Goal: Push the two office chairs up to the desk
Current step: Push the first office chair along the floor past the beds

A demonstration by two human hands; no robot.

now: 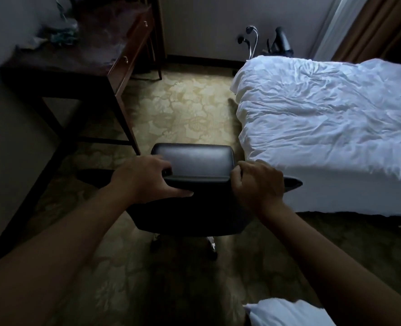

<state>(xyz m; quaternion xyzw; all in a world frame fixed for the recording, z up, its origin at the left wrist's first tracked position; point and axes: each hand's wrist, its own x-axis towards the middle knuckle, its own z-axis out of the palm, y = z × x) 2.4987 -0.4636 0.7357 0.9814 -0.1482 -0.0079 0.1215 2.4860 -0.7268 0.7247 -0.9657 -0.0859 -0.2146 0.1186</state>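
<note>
A black leather office chair (194, 161) stands on the carpet just below me, seen from behind and above. My left hand (145, 178) grips the left end of its backrest top. My right hand (258, 182) is closed around the right end. The dark wooden desk (93, 60) stands against the left wall, ahead and to the left of the chair, with open floor between them. Part of a second office chair (280, 42), black with a chrome frame, shows behind the far corner of the bed; most of it is hidden.
A bed with a rumpled white duvet (331, 118) fills the right side, close to the chair's right armrest. Blurred clutter (53, 36) lies on the desk. A white pillow (288, 312) lies at the bottom edge. Patterned carpet (183, 109) runs between desk and bed.
</note>
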